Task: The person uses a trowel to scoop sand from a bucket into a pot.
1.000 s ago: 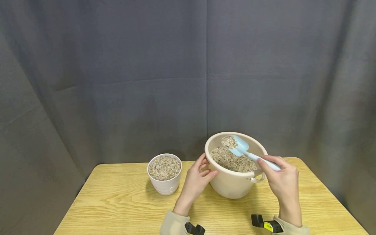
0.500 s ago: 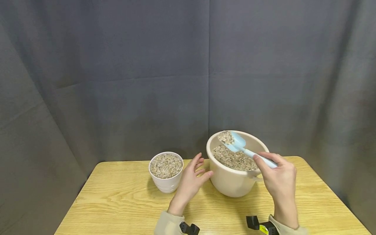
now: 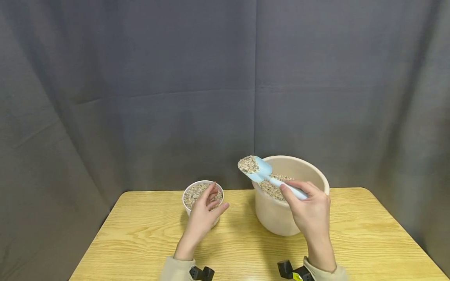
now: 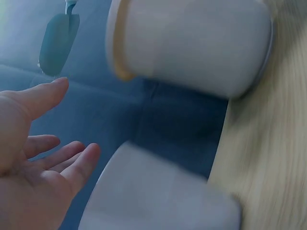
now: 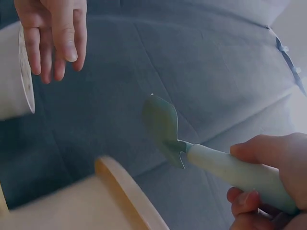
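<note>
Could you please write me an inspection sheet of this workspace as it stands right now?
Surface: wooden table, light grain, no spills seen.
Job's things: blue scoop loaded with gravel, held in the air past the left rim of the beige bucket; bucket partly filled with gravel; small white pot filled with gravel near its rim.
Clutter: nothing seen.
Grippers: right hand grips the scoop's handle; left hand open at the white pot, contact cannot be told.
Cables: nothing seen; black wrist mounts at both cuffs.
Surroundings: dark grey curtain behind and beside the table.
</note>
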A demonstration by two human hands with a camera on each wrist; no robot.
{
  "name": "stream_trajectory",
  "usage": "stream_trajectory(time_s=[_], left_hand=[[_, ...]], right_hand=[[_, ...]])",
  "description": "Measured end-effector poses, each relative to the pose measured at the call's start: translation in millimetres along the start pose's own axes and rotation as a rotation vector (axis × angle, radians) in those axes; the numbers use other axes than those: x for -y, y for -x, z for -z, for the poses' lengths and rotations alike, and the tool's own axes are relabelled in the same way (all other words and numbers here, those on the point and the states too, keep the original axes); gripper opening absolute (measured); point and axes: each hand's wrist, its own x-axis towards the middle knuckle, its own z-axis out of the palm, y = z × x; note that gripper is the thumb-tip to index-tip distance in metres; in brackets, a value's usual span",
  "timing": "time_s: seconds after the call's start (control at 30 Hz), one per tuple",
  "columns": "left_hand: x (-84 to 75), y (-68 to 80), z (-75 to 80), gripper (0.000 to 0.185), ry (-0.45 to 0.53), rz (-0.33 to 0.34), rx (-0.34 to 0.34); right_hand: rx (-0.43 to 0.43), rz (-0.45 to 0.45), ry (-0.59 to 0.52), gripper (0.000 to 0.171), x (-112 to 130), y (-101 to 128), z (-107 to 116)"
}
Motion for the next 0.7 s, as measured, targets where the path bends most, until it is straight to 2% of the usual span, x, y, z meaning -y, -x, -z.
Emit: stream_trajectory(time_s=[0.17, 0.33, 0.53, 0.7], left_hand=[[2.7, 1.7, 24.6, 0.079, -0.015, 0.015, -0.085], [2.3, 4.2, 42.4, 0.078, -0.049, 0.038, -0.13], [9.6, 6.0, 57.1, 0.076, -0.116, 0.061, -0.175], [16.7, 7.6, 63.3, 0.08, -0.166, 0.074, -0.195]], right_hand=[[0.037, 0.038, -0.045, 0.011, 6, 4, -18], [0.066, 0.04, -0.056, 0.011, 10, 10, -34], [0.087, 0.059, -0.037, 0.009, 9, 17, -53], [0.12, 0.038, -0.035, 0.007, 9, 23, -68]])
